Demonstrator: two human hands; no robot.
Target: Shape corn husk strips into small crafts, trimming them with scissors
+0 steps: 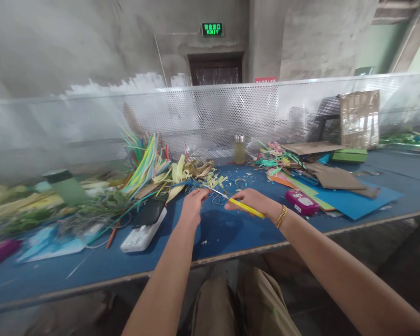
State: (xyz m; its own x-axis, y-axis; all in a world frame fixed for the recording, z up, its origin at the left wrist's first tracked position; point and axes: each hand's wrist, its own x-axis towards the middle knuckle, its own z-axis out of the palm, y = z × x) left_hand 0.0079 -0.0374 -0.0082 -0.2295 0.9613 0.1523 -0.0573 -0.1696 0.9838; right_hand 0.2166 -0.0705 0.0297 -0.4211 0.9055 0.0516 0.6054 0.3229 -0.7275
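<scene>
Yellow-handled scissors (247,207) are gripped in my right hand (251,199), their metal blades pointing left toward my other hand. My left hand (193,201) is closed in a pinch beside the blade tips; what its fingers hold is too small to make out. Just beyond it lie dry pale corn husks (179,173) and tangled blue strands (192,183). Small scraps are scattered on the blue tabletop (219,233) around both hands.
Left are colourful pipe cleaners (145,168), a black phone (150,210) on a white power strip (143,235), and a green-lidded container (66,185). A bottle (239,150) stands behind. Right are a purple box (302,202), blue paper (357,198) and cardboard (339,176). A perforated metal panel (224,112) backs the table.
</scene>
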